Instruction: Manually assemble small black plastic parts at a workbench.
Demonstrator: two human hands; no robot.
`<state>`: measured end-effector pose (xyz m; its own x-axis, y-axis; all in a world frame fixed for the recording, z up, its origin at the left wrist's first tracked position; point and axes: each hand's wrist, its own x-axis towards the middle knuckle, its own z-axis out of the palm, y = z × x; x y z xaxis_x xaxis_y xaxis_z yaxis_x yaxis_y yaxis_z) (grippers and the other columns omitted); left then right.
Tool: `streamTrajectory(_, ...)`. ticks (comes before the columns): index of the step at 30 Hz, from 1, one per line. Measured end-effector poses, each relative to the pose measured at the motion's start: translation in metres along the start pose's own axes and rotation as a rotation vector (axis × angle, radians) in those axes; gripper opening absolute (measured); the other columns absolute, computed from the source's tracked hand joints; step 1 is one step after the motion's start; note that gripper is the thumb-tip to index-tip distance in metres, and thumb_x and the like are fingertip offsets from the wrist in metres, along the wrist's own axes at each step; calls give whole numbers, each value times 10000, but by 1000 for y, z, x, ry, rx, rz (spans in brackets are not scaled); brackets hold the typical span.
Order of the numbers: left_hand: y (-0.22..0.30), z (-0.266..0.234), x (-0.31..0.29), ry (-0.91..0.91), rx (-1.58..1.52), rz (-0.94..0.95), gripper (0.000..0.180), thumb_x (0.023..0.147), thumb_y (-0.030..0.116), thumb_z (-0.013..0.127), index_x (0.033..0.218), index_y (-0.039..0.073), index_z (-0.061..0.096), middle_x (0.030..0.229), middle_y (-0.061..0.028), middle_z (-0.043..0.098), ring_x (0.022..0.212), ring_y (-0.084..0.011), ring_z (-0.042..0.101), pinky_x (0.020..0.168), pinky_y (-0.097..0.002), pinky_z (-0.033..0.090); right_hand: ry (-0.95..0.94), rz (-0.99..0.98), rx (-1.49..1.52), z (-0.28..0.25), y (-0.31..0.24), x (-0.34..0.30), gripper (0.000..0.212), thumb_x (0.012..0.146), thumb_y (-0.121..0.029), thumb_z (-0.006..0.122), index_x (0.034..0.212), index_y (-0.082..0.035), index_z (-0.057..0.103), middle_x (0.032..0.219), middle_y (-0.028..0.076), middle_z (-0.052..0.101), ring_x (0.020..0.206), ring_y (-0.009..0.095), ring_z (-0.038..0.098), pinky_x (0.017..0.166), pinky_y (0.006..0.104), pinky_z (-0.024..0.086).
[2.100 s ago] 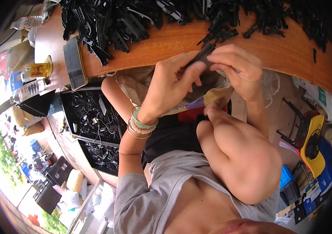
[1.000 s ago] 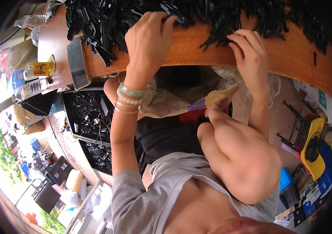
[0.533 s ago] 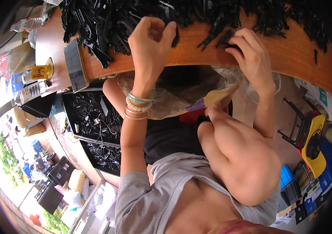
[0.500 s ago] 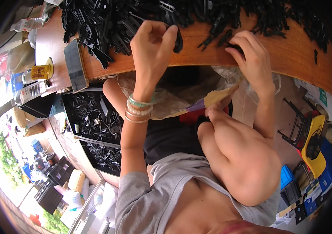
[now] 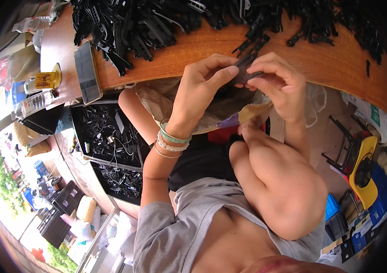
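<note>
Over the near edge of the table, my two hands meet around a slim black plastic part (image 5: 246, 60). My left hand (image 5: 198, 88), with bracelets on its wrist, pinches it between thumb and fingers. Close beside it, my right hand (image 5: 283, 84) is closed with thumb and index finger on a small black plastic piece (image 5: 256, 74). Whether the two pieces are joined cannot be made out. Beneath the hands an open plastic bag (image 5: 157, 98) lies over my lap, its inside dark. A heap of similar black plastic parts (image 5: 143, 29) covers the far side of the wooden table (image 5: 166, 63).
A phone (image 5: 87, 73) lies at the table's left, beside a yellow tape-like item (image 5: 45, 80). Black trays (image 5: 107, 129) of small parts and cables stand low on the left. On the right are a yellow chair (image 5: 365, 177) and blue bins (image 5: 334, 209).
Both hands have come from the heap toward the table's near edge and drawn together. Black pieces now show between their fingers.
</note>
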<state>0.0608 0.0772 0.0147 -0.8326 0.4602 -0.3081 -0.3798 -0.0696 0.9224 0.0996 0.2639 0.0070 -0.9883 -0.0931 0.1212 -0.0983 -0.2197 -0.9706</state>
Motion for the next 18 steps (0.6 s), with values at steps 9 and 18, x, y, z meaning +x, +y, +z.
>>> streamTrajectory(9, 3, 13, -18, 98, 620, 486, 344, 789, -21, 676, 1121, -63, 598, 872, -136, 694, 769, -150, 682, 687, -255, 528, 153, -4, -134, 10, 0, -14, 250, 731, 35, 715, 974, 15, 660, 929, 124, 638, 770, 207, 627, 688, 275, 499)
streamTrajectory(18, 2, 7, -19, 49, 768, 728, 360, 731, 16, 711, 1074, -17, 604, 789, -159, 641, 611, -297, 634, 517, -325, 500, 91, -276, -555, 11, -11, -5, 290, 690, 4, 736, 964, -6, 642, 901, 103, 630, 800, 210, 618, 707, 296, 491)
